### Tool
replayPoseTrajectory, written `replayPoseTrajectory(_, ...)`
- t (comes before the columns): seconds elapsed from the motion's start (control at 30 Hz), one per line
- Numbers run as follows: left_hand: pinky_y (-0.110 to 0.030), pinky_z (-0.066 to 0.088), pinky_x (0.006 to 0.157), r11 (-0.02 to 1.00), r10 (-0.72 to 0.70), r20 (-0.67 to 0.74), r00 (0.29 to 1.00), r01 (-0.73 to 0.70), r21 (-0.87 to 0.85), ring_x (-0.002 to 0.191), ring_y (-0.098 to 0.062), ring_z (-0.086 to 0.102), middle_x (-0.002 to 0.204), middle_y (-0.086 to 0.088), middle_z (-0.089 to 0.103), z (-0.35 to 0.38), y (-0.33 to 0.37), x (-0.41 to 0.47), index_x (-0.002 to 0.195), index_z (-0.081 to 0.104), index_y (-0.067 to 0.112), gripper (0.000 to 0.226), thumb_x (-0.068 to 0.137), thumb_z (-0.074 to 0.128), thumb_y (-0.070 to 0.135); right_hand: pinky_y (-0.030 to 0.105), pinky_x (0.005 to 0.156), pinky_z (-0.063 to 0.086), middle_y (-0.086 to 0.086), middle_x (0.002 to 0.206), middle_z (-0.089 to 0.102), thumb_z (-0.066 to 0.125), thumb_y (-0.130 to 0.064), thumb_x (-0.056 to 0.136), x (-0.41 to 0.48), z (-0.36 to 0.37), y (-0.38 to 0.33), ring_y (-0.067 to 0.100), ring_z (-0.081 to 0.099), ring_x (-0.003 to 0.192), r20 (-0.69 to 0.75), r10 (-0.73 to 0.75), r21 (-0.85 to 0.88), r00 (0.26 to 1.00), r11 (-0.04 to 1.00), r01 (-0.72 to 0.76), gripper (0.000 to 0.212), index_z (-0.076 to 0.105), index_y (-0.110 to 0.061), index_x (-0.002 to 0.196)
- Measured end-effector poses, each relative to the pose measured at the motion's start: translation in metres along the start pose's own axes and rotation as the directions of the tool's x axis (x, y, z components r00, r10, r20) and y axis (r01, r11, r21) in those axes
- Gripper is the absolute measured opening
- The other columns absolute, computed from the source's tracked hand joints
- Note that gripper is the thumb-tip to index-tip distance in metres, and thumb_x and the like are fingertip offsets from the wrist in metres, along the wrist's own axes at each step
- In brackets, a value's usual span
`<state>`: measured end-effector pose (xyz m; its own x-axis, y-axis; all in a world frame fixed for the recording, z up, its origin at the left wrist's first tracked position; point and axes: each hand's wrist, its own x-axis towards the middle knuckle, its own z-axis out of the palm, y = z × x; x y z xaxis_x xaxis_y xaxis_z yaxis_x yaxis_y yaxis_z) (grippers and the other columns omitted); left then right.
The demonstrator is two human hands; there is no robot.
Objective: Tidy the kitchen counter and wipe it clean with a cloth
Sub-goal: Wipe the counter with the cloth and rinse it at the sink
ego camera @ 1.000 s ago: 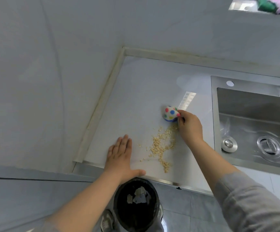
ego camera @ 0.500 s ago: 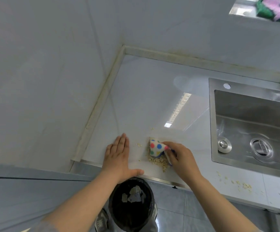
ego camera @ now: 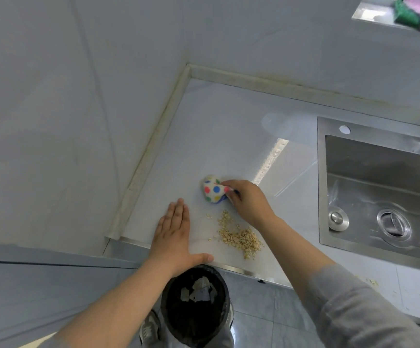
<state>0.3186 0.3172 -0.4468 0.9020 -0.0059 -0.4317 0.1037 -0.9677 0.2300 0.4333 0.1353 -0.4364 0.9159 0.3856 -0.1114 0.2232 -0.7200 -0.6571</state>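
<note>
Right hand [ego camera: 247, 202] grips a bunched polka-dot cloth [ego camera: 214, 189] with curled fingers, the cloth pressed to the counter [ego camera: 229, 136]. Key relation: the oat-flake pile [ego camera: 239, 236] lies on the near side of the cloth, between it and the counter's front edge, just apart from the cloth. The pile's long axis runs diagonally, far-left to near-right, with its near end close to the edge. Left hand [ego camera: 176, 234] lies flat, fingers straight and together, holding nothing, just left of the pile (looks like a fence for strays). The black bin [ego camera: 195, 305] sits on the floor below the edge, slightly left of the pile. Likely next stroke is a pull toward the person, angled a bit left. The right hand is the working one. The sink [ego camera: 379, 187] is well off to the right.
</note>
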Motion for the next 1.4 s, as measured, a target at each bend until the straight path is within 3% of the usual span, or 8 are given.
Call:
replayPoseTrajectory(0.23, -0.032, -0.015, 0.114, 0.999, 0.033, -0.003, 0.999, -0.033, 0.013, 0.140, -0.019, -0.034, 0.149, -0.002, -0.041, 0.001, -0.002, -0.004, 0.146, -0.027, 0.012, 0.123, 0.075, 0.048, 0.078, 0.029, 0.085, 0.050, -0.004, 0.109, 0.068, 0.050, -0.017, 0.096, -0.068, -0.015, 0.007, 0.014, 0.058, 0.100, 0.142, 0.000, -0.038, 0.990, 0.999, 0.005, 0.026, 0.067, -0.021, 0.116)
replayPoseTrajectory(0.47, -0.022, -0.023, 0.110, 0.990, 0.137, -0.041, 0.990, -0.139, -0.032, 0.138, -0.013, -0.036, 0.147, 0.002, -0.043, 0.007, -0.016, -0.023, 0.144, -0.030, 0.013, 0.109, 0.083, 0.039, 0.072, 0.025, 0.080, 0.050, -0.006, 0.106, 0.070, 0.048, -0.017, 0.098, -0.049, -0.031, -0.009, 0.012, 0.062, 0.094, 0.006, 0.002, 0.065, 1.000, 0.998, -0.002, 0.026, 0.067, -0.020, 0.114)
replayPoseTrajectory(0.57, -0.017, -0.026, 0.107, 0.990, 0.121, -0.072, 0.990, -0.126, -0.066, 0.138, -0.014, -0.034, 0.146, 0.000, -0.043, 0.005, -0.026, -0.029, 0.140, -0.032, 0.012, 0.111, 0.068, 0.019, 0.080, 0.025, 0.082, 0.047, -0.001, 0.112, 0.069, 0.048, -0.015, 0.097, -0.017, -0.011, -0.031, 0.019, 0.062, 0.097, 0.041, -0.080, 0.034, 0.996, 0.996, 0.079, 0.027, 0.067, -0.017, 0.117)
replayPoseTrajectory(0.73, -0.025, -0.016, 0.113, 1.000, -0.001, -0.057, 0.998, 0.001, -0.014, 0.145, -0.023, -0.006, 0.157, -0.017, -0.002, 0.012, -0.048, -0.036, 0.149, 0.006, -0.002, 0.112, 0.072, 0.028, 0.077, 0.033, 0.096, 0.043, 0.006, 0.123, 0.065, 0.049, -0.015, 0.097, 0.020, 0.032, -0.062, 0.027, 0.057, 0.114, 0.146, -0.161, -0.036, 0.976, 0.985, 0.168, 0.030, 0.064, -0.012, 0.122)
replayPoseTrajectory(0.87, -0.029, -0.019, 0.113, 0.998, 0.033, -0.122, 0.992, -0.038, -0.040, 0.140, -0.016, -0.028, 0.151, -0.004, -0.031, 0.019, -0.056, -0.041, 0.143, -0.021, 0.008, 0.111, 0.066, 0.015, 0.079, 0.028, 0.095, 0.037, 0.008, 0.123, 0.064, 0.049, -0.008, 0.095, 0.013, 0.043, -0.064, 0.026, 0.055, 0.115, 0.230, -0.168, -0.051, 0.958, 0.981, 0.185, 0.030, 0.065, -0.011, 0.121)
replayPoseTrajectory(1.03, -0.035, -0.015, 0.116, 1.000, 0.001, -0.097, 0.995, -0.002, -0.003, 0.137, -0.019, -0.037, 0.148, -0.007, -0.039, 0.022, -0.055, -0.040, 0.144, -0.024, 0.009, 0.112, 0.063, 0.008, 0.079, 0.021, 0.096, 0.039, 0.000, 0.121, 0.065, 0.050, -0.010, 0.096, -0.018, 0.027, -0.045, 0.017, 0.056, 0.111, 0.334, -0.151, -0.071, 0.930, 0.980, 0.184, 0.030, 0.066, -0.017, 0.120)
replayPoseTrajectory(1.2, -0.036, -0.012, 0.119, 0.997, -0.072, -0.044, 0.996, 0.070, -0.033, 0.139, -0.021, -0.033, 0.150, -0.009, -0.037, 0.017, -0.042, -0.042, 0.146, -0.024, 0.007, 0.104, 0.088, 0.041, 0.065, 0.021, 0.095, 0.043, -0.004, 0.121, 0.064, 0.049, -0.014, 0.097, -0.043, 0.005, -0.030, 0.015, 0.057, 0.110, 0.427, -0.125, -0.143, 0.896, 0.969, 0.204, 0.029, 0.065, -0.019, 0.120)
replayPoseTrajectory(1.4, -0.033, -0.005, 0.120, 0.974, -0.126, -0.115, 0.985, 0.101, -0.201, 0.146, -0.018, -0.016, 0.159, -0.005, -0.019, 0.027, -0.027, -0.064, 0.152, -0.008, 0.009, 0.087, 0.095, 0.043, 0.049, 0.027, 0.089, 0.049, -0.002, 0.114, 0.068, 0.051, -0.009, 0.095, -0.057, -0.016, -0.035, 0.017, 0.059, 0.104, 0.109, -0.190, -0.052, 0.976, 0.979, 0.196, 0.028, 0.068, -0.017, 0.116)
